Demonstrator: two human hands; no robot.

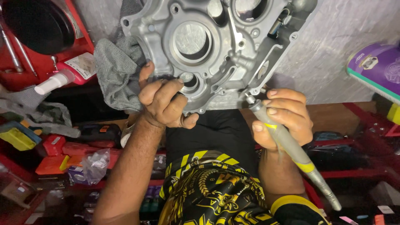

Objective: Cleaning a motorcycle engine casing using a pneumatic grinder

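The left hand (164,102) grips the lower edge of a grey cast-metal engine casing (216,46) at upper centre of the frame, fingers curled over a bearing bore. The right hand (283,121), closed around a grey pen-shaped tool (287,146), sets its tip against the casing's lower right edge. The casing looks heavy, rigid and probably slick; its thick rim seems the safest hold. A grey cloth (118,71) hangs at its left.

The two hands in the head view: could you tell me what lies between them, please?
In the head view, the lower edge of the grey metal engine casing lies between the left hand and the right hand, with the person's dark-clothed lap below.
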